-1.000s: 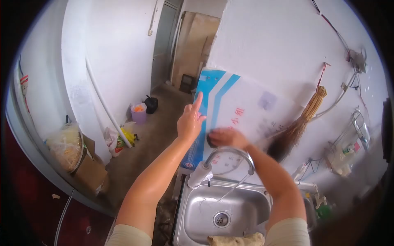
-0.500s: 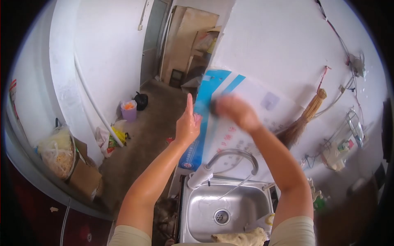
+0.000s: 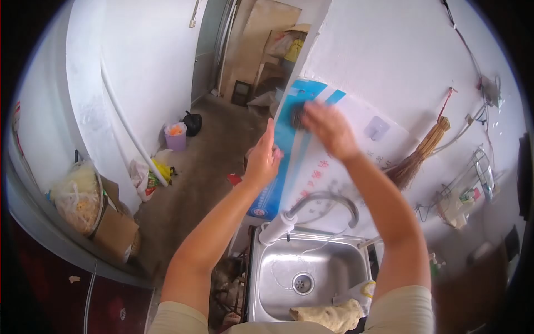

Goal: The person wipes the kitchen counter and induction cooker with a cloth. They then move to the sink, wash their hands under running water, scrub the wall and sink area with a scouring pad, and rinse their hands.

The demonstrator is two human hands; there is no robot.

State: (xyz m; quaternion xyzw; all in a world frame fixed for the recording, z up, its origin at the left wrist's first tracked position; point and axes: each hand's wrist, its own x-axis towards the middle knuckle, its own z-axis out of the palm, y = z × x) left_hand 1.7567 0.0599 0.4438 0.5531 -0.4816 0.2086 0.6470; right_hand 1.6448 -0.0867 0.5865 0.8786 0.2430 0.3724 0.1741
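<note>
My right hand [image 3: 329, 128] holds a dark grey scouring pad [image 3: 298, 116] against the upper part of a blue-and-white printed board [image 3: 285, 172]. The board covers the wall above the sink, with red lettering and a blue left strip. At its left edge is my left hand [image 3: 263, 158], seen side-on with fingers stretched upward and the thumb side toward the board. I cannot tell how firmly it touches the edge. Below both arms, a curved metal faucet [image 3: 328, 196] stands over a steel sink [image 3: 267, 300]; a thin stream seems to run from it.
A tan cloth [image 3: 328, 315] lies on the sink's front rim. To the right, a straw broom [image 3: 423, 153] and a wire rack [image 3: 481, 172] hang on the wall. On the left floor are a purple bin [image 3: 176, 141], a black bag [image 3: 192, 123] and a cardboard box [image 3: 115, 234].
My right hand has moved the scouring pad slightly upward on the board, and its motion blur has lessened. My left hand stays near the edge. The view has shifted slightly.
</note>
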